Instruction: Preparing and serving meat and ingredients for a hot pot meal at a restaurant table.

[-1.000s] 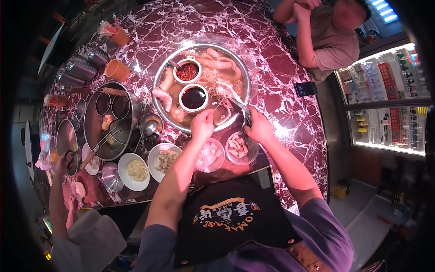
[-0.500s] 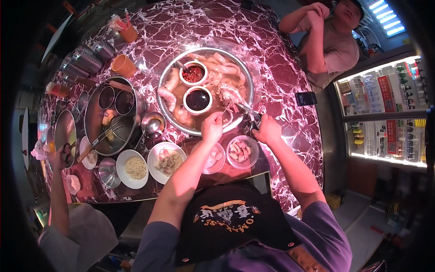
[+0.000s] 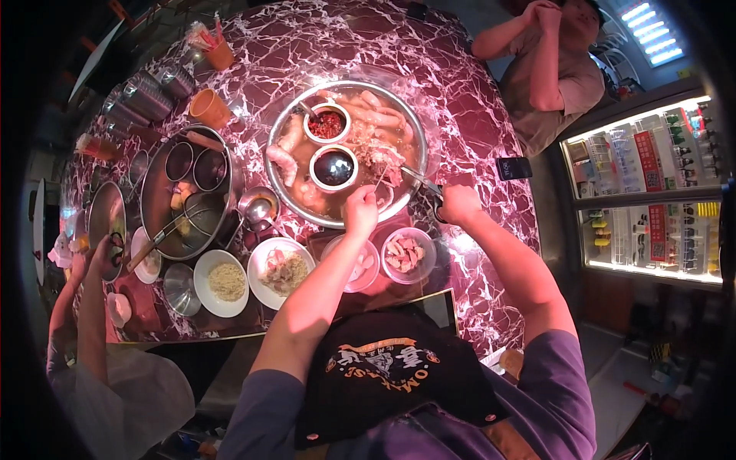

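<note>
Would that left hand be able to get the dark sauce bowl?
Probably yes: the left hand is close to the dark sauce bowl, and nothing seems to stand between, though it seems to be pinching something thin.

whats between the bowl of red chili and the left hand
The white bowl of dark sauce stands between the bowl of red chili and the left hand, inside the large round pan; the head view shows it.
</note>
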A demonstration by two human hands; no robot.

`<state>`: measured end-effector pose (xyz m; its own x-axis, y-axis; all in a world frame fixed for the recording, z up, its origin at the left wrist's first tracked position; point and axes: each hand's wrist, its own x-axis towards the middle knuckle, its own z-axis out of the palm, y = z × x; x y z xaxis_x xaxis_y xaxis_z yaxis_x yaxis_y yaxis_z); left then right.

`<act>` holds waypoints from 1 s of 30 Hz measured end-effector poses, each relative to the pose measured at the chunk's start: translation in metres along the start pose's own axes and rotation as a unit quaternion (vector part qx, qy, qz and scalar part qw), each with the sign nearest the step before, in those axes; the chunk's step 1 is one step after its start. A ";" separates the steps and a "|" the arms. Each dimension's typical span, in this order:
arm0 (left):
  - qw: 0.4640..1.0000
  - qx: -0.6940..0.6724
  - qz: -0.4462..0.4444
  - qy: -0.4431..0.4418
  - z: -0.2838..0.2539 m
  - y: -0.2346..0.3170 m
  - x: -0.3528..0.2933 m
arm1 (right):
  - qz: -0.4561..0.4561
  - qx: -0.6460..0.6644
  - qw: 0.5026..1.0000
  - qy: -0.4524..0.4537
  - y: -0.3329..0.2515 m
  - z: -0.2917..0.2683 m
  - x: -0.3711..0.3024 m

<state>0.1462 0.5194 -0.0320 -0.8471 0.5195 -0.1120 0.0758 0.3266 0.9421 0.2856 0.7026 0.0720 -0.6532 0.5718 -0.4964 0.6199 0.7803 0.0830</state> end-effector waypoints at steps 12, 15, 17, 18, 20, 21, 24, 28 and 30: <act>0.994 -0.064 -0.029 -0.081 -0.023 -0.001 0.005 | 0.036 -0.029 0.999 -0.017 0.007 -0.016 -0.035; 0.995 -0.045 -0.005 -0.092 -0.016 -0.001 -0.007 | 0.030 -0.023 0.999 -0.016 -0.016 -0.013 -0.017; 0.992 -0.090 -0.008 -0.093 -0.011 -0.003 -0.010 | 0.041 -0.016 0.999 0.002 -0.031 -0.010 -0.004; 0.993 -0.081 -0.002 -0.085 -0.010 -0.005 -0.011 | 0.039 -0.006 0.999 -0.011 -0.037 -0.009 0.003; 0.995 -0.067 -0.017 -0.076 -0.009 -0.006 -0.008 | 0.027 -0.012 0.999 -0.026 -0.035 -0.013 0.012; 0.995 -0.072 -0.008 -0.070 -0.009 -0.007 -0.006 | 0.018 -0.020 0.999 -0.044 -0.035 -0.013 0.014; 0.997 -0.057 -0.015 -0.045 -0.011 -0.007 0.001 | -0.003 -0.041 0.999 -0.034 -0.015 -0.020 0.011; 0.927 -0.307 -0.200 -0.081 -0.014 -0.003 0.009 | -0.010 -0.051 0.998 -0.029 0.015 -0.032 -0.009; 0.929 -0.305 -0.192 -0.084 -0.019 -0.001 0.011 | -0.003 -0.052 0.998 -0.030 0.019 -0.037 -0.023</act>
<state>0.1269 0.5096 -0.0287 -0.6522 0.5902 -0.4758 -0.5703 0.0316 0.8208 0.2961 0.7132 0.1176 -0.6278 0.5526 -0.5482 0.5647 0.8080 0.1679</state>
